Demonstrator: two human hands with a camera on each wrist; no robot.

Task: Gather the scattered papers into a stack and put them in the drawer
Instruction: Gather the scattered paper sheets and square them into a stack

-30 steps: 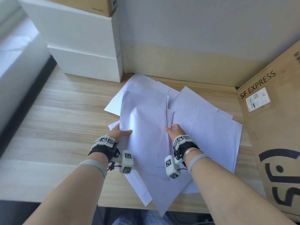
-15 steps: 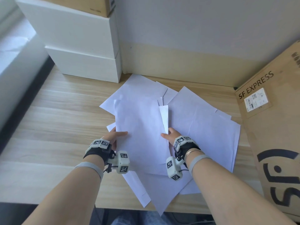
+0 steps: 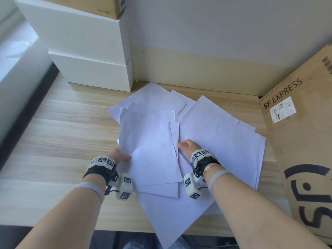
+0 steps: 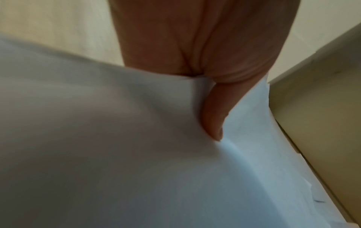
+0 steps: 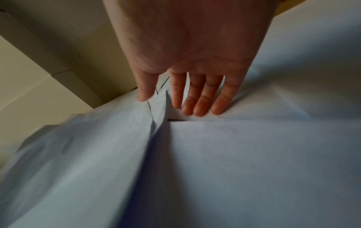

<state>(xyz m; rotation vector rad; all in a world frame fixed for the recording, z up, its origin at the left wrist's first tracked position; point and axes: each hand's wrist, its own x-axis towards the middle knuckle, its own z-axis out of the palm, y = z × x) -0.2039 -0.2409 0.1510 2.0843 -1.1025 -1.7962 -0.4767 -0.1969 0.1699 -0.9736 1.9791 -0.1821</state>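
Several white papers (image 3: pixel 224 141) lie fanned out and overlapping on the wooden desk (image 3: pixel 62 132). A few upper sheets (image 3: pixel 149 141) are held by their side edges between my two hands. My left hand (image 3: pixel 120 156) pinches the left edge, with the thumb (image 4: pixel 213 117) on top of the paper (image 4: pixel 117 138) and the fingers hidden underneath. My right hand (image 3: pixel 186 146) grips the right edge. Its thumb is over the raised edge and its straight fingers (image 5: pixel 199 100) lie on the sheets below (image 5: pixel 254 154). No drawer is in view.
Stacked white boxes (image 3: pixel 89 56) with a brown carton (image 3: pixel 100 4) on top stand at the back left. A large SF EXPRESS cardboard box (image 3: pixel 305 141) borders the papers on the right. One sheet (image 3: pixel 170 221) overhangs the desk's front edge. Bare desk lies to the left.
Both hands have shifted slightly left and toward me, holding the upper sheets. Those sheets have slid over the pile and turned straighter.
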